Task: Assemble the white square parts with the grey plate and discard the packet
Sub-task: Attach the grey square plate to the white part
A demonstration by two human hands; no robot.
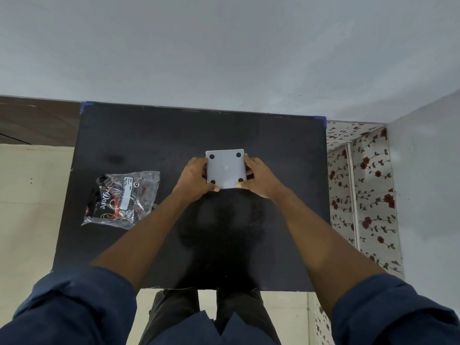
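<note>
A square grey plate (226,169) with a dark round hole near each corner sits at the middle of the black table (149,135). My left hand (195,178) grips its left edge and my right hand (258,176) grips its right edge, thumbs at the near corners. Whatever lies under the plate is hidden, and no white square parts show. A clear plastic packet (123,199) with black, red and gold print and a white label lies flat on the table to the left of my left hand, apart from it.
The table's far edge meets a pale wall (224,58). Blue tape marks the far corners (322,120). A floral-patterned surface (361,190) stands to the right, and cream floor tiles (29,195) lie to the left.
</note>
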